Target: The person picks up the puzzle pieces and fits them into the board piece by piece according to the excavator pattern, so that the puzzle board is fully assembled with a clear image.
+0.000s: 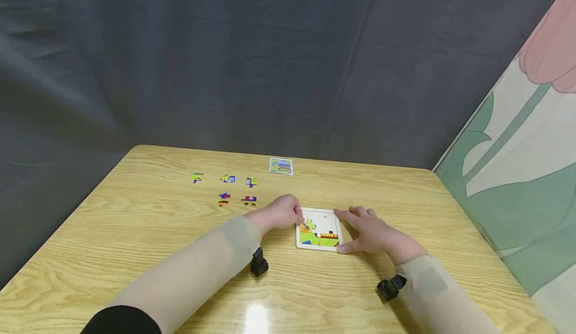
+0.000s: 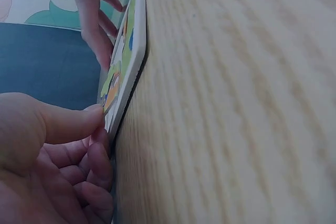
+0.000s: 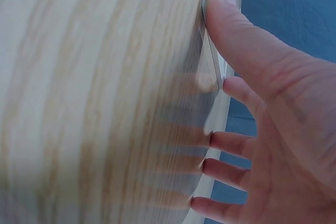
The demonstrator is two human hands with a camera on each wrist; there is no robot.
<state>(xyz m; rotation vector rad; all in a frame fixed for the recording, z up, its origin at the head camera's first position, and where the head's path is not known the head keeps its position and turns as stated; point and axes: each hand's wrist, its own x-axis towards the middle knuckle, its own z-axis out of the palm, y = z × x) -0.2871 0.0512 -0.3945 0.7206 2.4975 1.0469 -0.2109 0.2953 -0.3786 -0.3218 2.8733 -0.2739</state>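
My left hand (image 1: 284, 212) pinches a green and orange puzzle piece (image 2: 111, 88) between thumb and fingers, tilted over the left side of the white puzzle tray (image 1: 317, 247). Fitted pieces (image 1: 327, 240) with green ground and a red-and-yellow striped strip fill the tray's lower part; its upper part shows bare white. On the right, my right hand (image 1: 370, 231) rests with thumb and fingers spread. Its thumb (image 3: 223, 3) lies on the tray's near right corner and its index fingertip touches the far right corner. The other fingertips touch the table.
Several loose puzzle pieces (image 1: 249, 200) lie in two loose rows on the wooden table (image 1: 180, 244), left of the tray. Behind the tray lies a small picture card (image 1: 281, 166). A dark curtain (image 1: 252, 64) hangs behind the table, with a flower-patterned panel (image 1: 517, 139) at the right.
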